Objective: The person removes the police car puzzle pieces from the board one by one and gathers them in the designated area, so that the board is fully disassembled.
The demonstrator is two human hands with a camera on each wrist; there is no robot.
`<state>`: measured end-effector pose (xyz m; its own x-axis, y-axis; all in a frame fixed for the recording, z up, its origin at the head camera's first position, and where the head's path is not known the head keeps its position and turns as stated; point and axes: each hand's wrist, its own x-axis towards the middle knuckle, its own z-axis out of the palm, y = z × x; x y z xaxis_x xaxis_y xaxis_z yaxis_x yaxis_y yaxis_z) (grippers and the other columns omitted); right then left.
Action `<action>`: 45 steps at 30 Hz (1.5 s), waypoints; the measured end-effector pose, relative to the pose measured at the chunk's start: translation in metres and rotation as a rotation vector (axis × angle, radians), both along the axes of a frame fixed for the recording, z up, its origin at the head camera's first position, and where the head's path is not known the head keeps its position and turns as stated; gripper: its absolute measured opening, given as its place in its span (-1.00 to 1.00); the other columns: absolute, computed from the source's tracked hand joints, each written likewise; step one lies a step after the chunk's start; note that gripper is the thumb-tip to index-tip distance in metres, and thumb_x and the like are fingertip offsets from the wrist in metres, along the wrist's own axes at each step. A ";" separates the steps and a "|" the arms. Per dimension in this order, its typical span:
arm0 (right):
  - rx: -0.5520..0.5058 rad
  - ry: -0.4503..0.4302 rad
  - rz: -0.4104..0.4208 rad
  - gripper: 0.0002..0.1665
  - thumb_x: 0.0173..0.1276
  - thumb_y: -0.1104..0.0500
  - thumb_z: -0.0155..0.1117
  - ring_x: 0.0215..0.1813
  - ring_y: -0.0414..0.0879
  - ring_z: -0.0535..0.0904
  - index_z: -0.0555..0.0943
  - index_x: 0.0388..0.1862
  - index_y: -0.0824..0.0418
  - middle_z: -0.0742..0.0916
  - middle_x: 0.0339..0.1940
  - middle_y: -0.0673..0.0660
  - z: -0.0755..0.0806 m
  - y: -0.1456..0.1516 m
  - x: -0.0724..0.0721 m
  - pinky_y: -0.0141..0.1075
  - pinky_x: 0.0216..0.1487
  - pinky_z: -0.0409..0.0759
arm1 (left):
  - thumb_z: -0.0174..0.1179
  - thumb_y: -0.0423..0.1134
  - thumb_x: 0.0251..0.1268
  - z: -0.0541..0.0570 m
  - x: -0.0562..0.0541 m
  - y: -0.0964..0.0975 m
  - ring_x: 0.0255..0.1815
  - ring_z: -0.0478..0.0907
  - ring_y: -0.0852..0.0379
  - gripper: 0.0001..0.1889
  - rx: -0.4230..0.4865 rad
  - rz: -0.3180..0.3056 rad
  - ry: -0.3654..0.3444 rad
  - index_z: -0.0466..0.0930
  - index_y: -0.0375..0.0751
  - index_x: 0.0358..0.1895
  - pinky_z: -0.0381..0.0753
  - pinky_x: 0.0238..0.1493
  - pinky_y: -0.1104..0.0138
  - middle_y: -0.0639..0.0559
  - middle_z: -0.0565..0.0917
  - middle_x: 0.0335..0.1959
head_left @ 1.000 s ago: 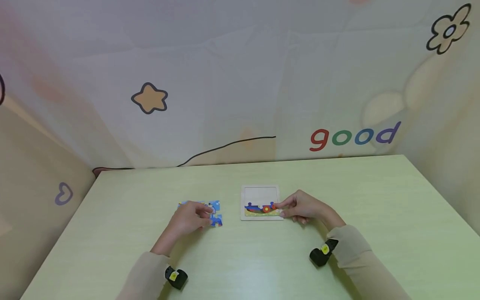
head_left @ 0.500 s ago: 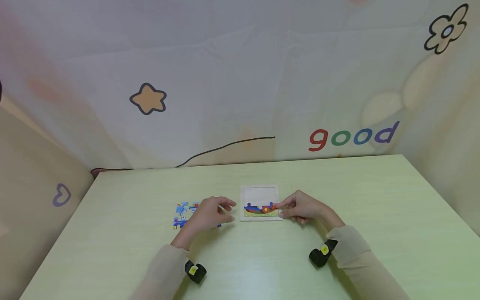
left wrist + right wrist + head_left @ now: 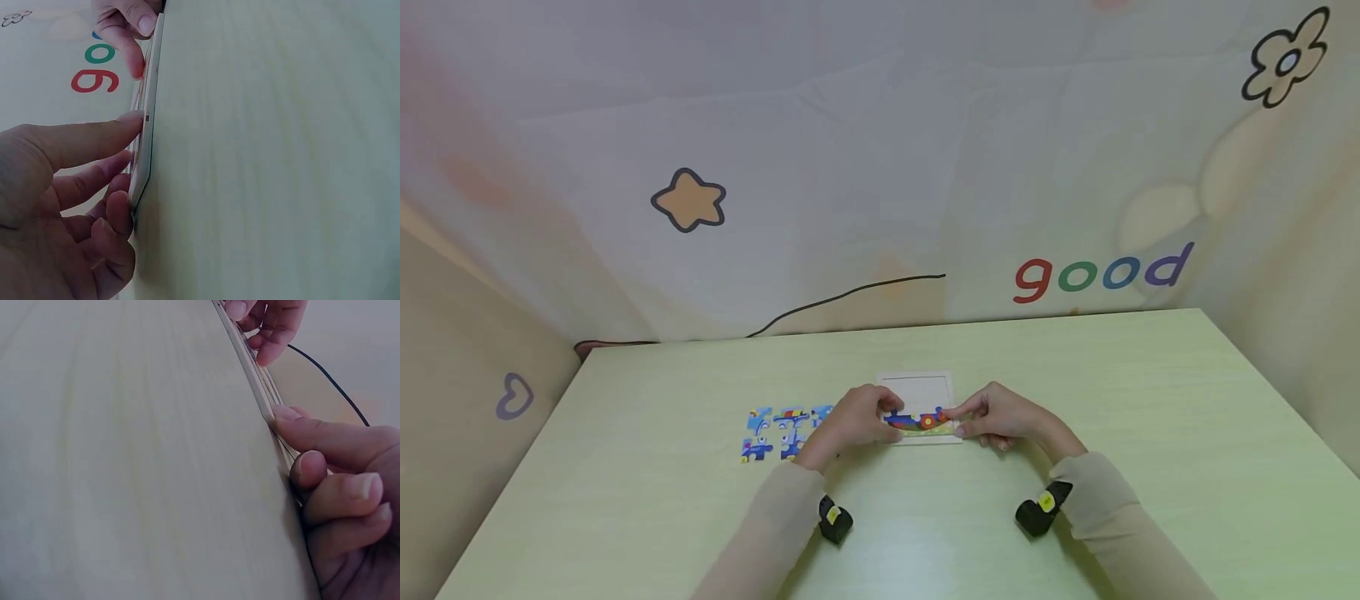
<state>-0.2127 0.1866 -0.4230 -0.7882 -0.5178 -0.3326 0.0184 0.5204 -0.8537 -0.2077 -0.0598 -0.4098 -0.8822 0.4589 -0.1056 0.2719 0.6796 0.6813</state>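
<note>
A small white-framed jigsaw puzzle [image 3: 917, 383] lies flat, its lower half filled with a blue, red and yellow picture. My left hand [image 3: 857, 417] is at its left side, thumb and index fingertips spread on the filled lower corner. In the left wrist view the thumb [image 3: 100, 140] touches near the frame's edge and the other fingers bend beside it. My right hand [image 3: 1000, 415] holds the lower right side, thumb on the border and index on the red piece. In the right wrist view its other fingers [image 3: 350, 497] curl beside the edge.
Several loose blue jigsaw pieces [image 3: 760, 437] lie on the pale table [image 3: 1075, 367] left of the frame, some partly behind the left hand and forearm. A printed cloth backdrop [image 3: 850, 208] rises behind the table's far edge. Each wrist carries a small black camera [image 3: 1037, 515].
My left hand has moved right, from over the loose pieces to the left side of the puzzle frame, uncovering several pieces. My right hand has stayed at the frame's right side.
</note>
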 end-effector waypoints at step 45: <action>-0.030 0.041 0.067 -0.57 0.20 0.19 0.27 -0.85 -0.26 0.21 0.55 0.08 0.23 0.43 -0.83 -0.01 0.002 -0.001 0.001 -0.49 -0.77 0.22 | 0.36 -0.31 -0.03 0.000 0.005 -0.003 -0.42 0.32 0.13 -0.65 0.020 -0.022 0.000 0.38 -0.16 -0.21 0.27 -0.37 0.34 0.01 0.46 -0.42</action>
<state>-0.2121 0.1856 -0.4206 -0.7641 -0.5788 -0.2849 -0.0504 0.4938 -0.8681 -0.2029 -0.0630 -0.4101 -0.8720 0.4800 -0.0961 0.2865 0.6596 0.6949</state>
